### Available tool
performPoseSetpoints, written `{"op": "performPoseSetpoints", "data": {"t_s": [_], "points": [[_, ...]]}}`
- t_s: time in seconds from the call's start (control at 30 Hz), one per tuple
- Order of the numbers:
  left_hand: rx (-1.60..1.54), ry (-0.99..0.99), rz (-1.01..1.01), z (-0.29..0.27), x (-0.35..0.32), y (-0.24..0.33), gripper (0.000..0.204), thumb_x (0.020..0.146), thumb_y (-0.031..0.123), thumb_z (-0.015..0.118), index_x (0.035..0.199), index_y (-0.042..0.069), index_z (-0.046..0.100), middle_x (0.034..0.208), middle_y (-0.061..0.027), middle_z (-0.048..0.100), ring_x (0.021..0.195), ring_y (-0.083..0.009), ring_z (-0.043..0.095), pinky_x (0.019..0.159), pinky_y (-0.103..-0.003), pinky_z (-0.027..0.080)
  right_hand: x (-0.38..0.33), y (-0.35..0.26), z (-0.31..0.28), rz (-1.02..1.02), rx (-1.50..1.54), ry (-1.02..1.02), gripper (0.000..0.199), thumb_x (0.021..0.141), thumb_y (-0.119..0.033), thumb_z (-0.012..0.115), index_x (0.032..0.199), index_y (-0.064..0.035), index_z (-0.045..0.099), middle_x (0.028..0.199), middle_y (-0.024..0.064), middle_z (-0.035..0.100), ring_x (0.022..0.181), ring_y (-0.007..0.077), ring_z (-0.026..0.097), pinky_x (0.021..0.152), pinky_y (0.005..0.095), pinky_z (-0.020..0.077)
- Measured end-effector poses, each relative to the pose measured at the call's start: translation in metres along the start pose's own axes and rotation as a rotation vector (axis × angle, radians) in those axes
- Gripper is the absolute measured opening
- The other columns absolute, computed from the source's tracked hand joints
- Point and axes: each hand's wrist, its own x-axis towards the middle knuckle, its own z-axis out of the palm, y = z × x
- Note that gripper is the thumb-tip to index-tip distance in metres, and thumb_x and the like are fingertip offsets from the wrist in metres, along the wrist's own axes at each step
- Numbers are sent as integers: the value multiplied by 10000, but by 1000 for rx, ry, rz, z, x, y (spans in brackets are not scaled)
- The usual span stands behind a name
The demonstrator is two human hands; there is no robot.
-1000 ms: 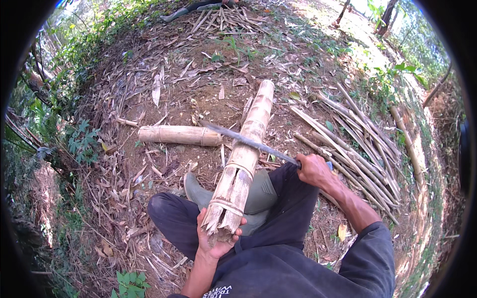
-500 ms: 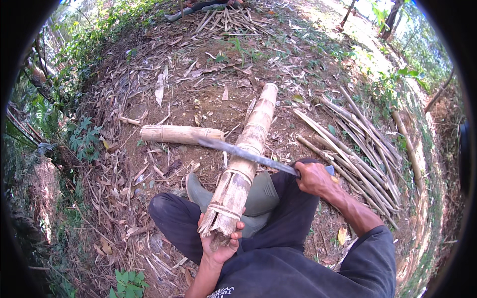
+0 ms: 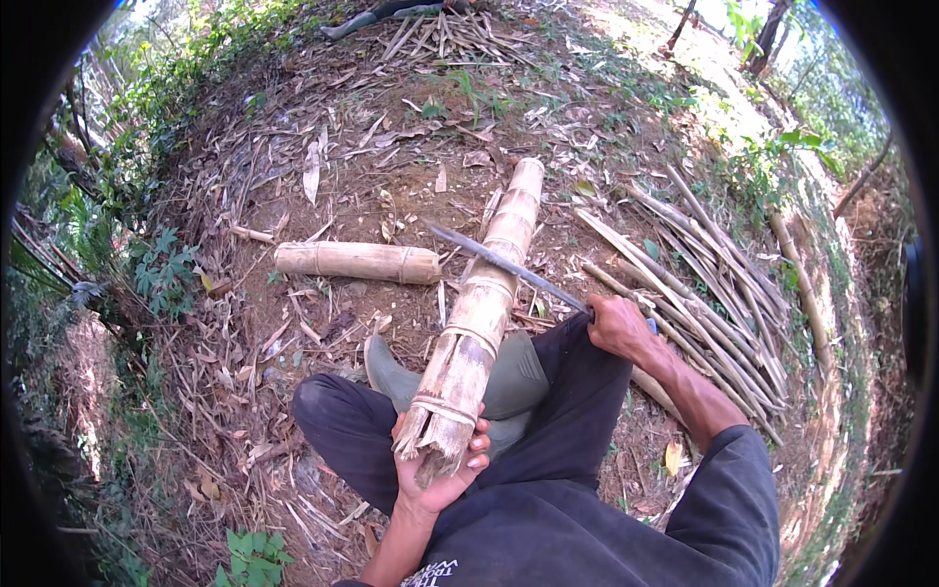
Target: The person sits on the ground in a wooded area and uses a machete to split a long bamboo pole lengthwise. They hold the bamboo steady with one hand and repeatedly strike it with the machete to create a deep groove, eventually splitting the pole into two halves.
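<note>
A thick, dry bamboo pole (image 3: 458,364) slants away from me between my legs, its near end split and ragged. My left hand (image 3: 437,481) is wrapped round that broken near end from below. In my right hand (image 3: 620,327) is the handle of a machete (image 3: 509,266), mostly hidden by the fingers. Its long grey blade crosses over the bamboo pole's upper half, tip pointing left; whether the blade touches the pole I cannot tell. A shorter bamboo piece (image 3: 357,262) lies on the ground just left of the pole.
Split bamboo strips (image 3: 699,293) lie in a pile at the right, beside my right knee. Another heap of strips (image 3: 460,37) is at the far side, near another person's boot (image 3: 349,26). My rubber boots (image 3: 516,382) are crossed under the pole. Dry leaves and low plants cover the ground.
The machete's blade has swung, its tip moving up and slightly right. My right hand has shifted a little to the right. My left hand keeps hold of the bamboo pole.
</note>
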Motion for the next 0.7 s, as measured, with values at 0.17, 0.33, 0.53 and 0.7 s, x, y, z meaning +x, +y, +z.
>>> {"op": "performPoseSetpoints", "data": {"t_s": [0.17,0.33,0.53,0.7], "points": [[41,16,38,-7,-5,7,852,875,601,514,1405,-46,357,1209,-264,508,999,-306,512,845,-394,451,-29,-25,-2,-158,-10,-98,197,714,-89,642,893,-17,601,691,233,637,700,427,645,677,509,510],[189,26,-12,-7,-10,25,741,933,516,434,1435,-22,348,1310,-369,451,1053,-444,586,906,-499,509,-1,10,-5,10,-5,-58,216,730,-90,599,923,3,615,711,227,639,702,427,634,682,517,501],[352,54,-61,15,-8,36,771,943,510,419,1444,-62,293,1287,-390,468,1053,-477,604,878,-557,536,-31,-23,-1,-137,-17,-85,210,727,-98,622,918,-13,603,710,230,644,712,430,644,678,511,507],[360,36,-29,3,-4,36,825,938,598,424,1439,-46,306,1270,-374,488,993,-414,648,783,-500,591,-10,1,10,-30,20,-32,216,727,-104,620,910,7,593,687,233,634,679,433,635,666,518,502]]}}
